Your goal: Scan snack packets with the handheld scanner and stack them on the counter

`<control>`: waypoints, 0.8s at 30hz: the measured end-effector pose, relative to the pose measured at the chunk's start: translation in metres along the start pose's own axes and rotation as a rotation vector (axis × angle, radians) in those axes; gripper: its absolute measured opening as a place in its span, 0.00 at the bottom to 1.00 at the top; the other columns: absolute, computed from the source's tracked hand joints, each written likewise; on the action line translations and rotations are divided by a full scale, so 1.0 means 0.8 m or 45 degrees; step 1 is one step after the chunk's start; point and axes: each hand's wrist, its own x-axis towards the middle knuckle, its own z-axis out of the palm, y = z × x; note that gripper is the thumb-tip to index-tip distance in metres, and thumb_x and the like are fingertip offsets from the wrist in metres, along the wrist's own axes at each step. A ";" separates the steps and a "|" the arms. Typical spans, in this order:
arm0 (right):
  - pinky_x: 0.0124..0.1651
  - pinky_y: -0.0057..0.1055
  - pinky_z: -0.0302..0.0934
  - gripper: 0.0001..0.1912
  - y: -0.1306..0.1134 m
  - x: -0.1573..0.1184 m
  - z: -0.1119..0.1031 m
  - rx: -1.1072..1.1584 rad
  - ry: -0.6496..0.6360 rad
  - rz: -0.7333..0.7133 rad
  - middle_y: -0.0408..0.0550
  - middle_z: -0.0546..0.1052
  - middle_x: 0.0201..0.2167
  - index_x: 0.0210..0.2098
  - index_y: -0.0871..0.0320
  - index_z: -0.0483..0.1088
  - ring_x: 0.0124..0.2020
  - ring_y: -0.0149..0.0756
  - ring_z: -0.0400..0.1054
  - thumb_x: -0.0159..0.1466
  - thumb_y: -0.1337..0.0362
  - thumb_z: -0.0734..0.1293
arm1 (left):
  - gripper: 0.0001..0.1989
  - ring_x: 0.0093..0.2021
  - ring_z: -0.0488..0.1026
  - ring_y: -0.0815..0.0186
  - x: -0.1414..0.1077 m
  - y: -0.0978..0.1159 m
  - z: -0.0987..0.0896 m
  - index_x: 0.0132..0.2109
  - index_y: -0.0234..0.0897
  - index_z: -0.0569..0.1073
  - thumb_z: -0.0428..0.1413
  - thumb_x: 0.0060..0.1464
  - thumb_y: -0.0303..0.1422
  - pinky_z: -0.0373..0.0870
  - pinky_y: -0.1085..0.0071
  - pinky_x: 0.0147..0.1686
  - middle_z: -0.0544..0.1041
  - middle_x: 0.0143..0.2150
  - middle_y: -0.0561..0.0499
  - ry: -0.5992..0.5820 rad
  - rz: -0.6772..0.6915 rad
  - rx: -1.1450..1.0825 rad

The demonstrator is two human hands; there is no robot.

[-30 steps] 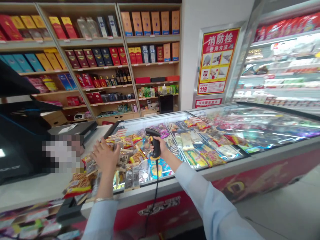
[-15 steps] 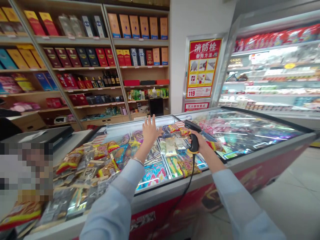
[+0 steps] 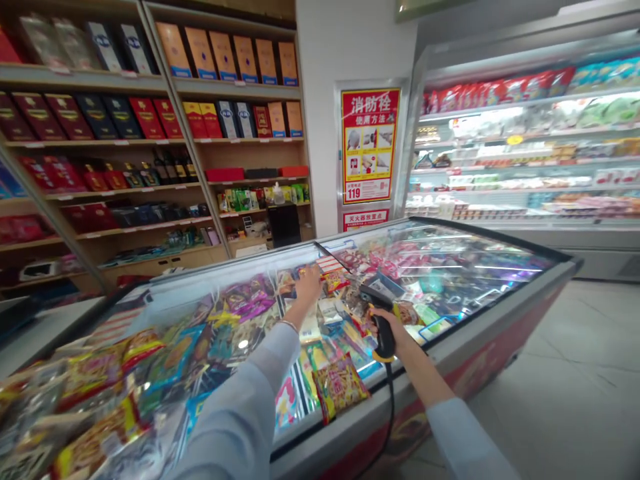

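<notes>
Grip: the right hand (image 3: 395,325) is closed around the handle of a black barcode scanner (image 3: 385,339), its head tilted upward; the cable (image 3: 391,403) drops past the near edge of the chest freezer (image 3: 500,319). Scanner and hand lie over the glass top, closer to the near edge than to the far one. The left hand (image 3: 309,287), palm down, extends towards the far edge, just beside a small red-and-yellow packet (image 3: 337,282); whether its fingers hold or touch anything cannot be told. Pale packets (image 3: 331,310) lie between the two hands. At the near edge, left of the scanner, rests a yellow-and-red snack bag (image 3: 341,388). Heaped snack packets (image 3: 93,373), partly blurred, cover the freezer's left end. Background: shelves of boxed goods (image 3: 245,57), a red poster (image 3: 370,147) and a lit refrigerated display (image 3: 520,163).
</notes>
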 end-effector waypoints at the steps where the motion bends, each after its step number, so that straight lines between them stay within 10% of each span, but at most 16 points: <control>1: 0.14 0.22 0.56 0.08 0.000 -0.001 0.002 0.031 0.025 0.017 0.43 0.70 0.18 0.24 0.59 0.68 0.14 0.25 0.59 0.49 0.63 0.71 | 0.29 0.59 0.62 0.50 0.004 0.002 0.008 0.65 0.40 0.54 0.45 0.57 0.33 0.64 0.53 0.53 0.56 0.66 0.38 0.001 0.024 0.016; 13: 0.15 0.21 0.55 0.08 -0.001 -0.006 0.008 0.068 -0.029 0.041 0.44 0.70 0.17 0.22 0.60 0.68 0.15 0.24 0.58 0.51 0.63 0.70 | 0.21 0.59 0.60 0.47 0.037 0.005 0.044 0.56 0.39 0.67 0.45 0.59 0.38 0.63 0.50 0.52 0.59 0.63 0.36 -0.026 -0.071 -0.106; 24: 0.16 0.20 0.53 0.08 0.002 0.009 -0.009 0.083 -0.131 0.026 0.44 0.72 0.20 0.25 0.60 0.70 0.16 0.24 0.58 0.50 0.61 0.69 | 0.17 0.46 0.72 0.53 0.022 -0.002 -0.021 0.40 0.32 0.75 0.51 0.49 0.40 0.67 0.60 0.45 0.74 0.44 0.37 0.054 -0.277 -0.739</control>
